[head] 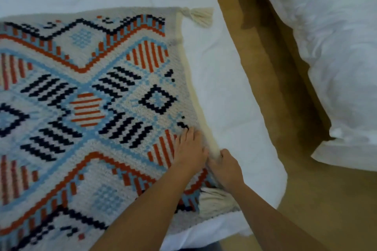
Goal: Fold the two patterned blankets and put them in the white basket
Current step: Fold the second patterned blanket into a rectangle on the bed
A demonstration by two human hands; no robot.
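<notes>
Head view shows 1 patterned blanket [91,98] lying spread across the white bed [224,87]. It is flat, pattern up, with its right-hand edge running diagonally toward you. Your left hand [189,150] rests on the blanket just inside that edge, fingers straight and pressed flat on the weave, grasping nothing. Your right hand [226,169] sits just beside it, and its fingers are curled round the cream border [193,91], pinching the edge up a little off the sheet. A tassel [199,16] marks the far corner, and a 2nd one [216,199] lies at the near corner, just below your right wrist.

By my reading, you are early in the task. This blanket covers most of the bed's width in view, and I cannot tell whether it is 1 layer or already doubled. You look set to begin a fold from the right edge, with the left hand pinning the cloth and the right ready to carry the border across. The 2nd patterned blanket and the white basket are both out of view, so nothing shows either as dealt with. That would leave the folds on this blanket, all of the other one, and both placements to do.

A second bed [326,47] with white bedding stands across the wooden floor [255,47].
</notes>
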